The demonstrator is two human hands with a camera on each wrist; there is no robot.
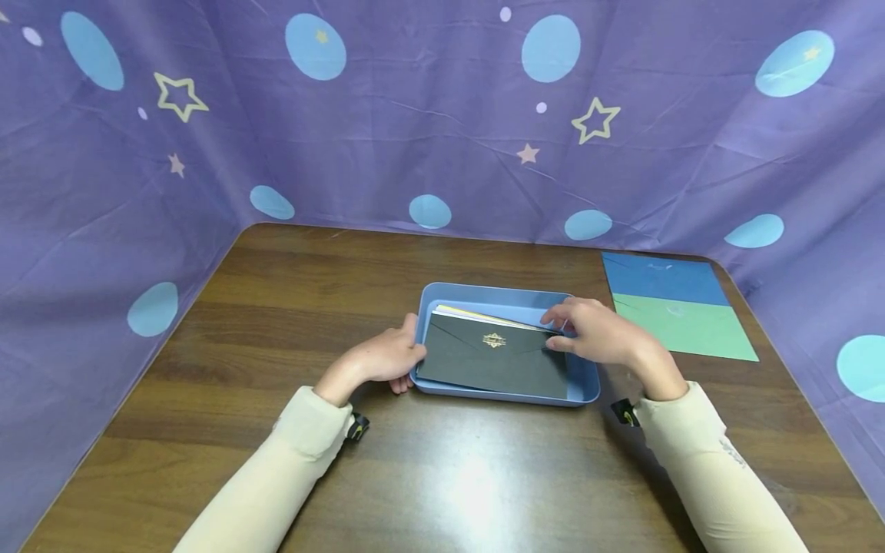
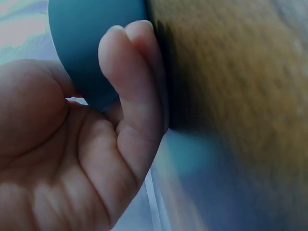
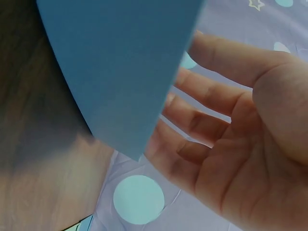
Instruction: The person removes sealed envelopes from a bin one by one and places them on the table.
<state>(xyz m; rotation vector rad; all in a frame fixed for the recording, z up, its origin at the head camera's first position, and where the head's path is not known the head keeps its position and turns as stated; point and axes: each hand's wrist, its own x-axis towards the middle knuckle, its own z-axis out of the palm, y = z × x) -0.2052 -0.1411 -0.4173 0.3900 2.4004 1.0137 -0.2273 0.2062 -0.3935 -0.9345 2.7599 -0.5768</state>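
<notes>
Blk env (image 1: 492,365) in tray (image 1: 584,382) — R end nr fingers of R hand (image 1: 600,332)

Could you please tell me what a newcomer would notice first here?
Probably the blue tray on the table, a black envelope inside, the left hand at the tray's left end and the right hand over its right part. Next, perhaps, the starry purple curtain behind, then the green sheet at right.

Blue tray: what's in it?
In the blue tray, a black envelope with a gold emblem lies on top; white and yellow paper edges show past its far side. Covered: the rest of those papers, their count, and most of the tray's floor; the right hand hides part.
</notes>
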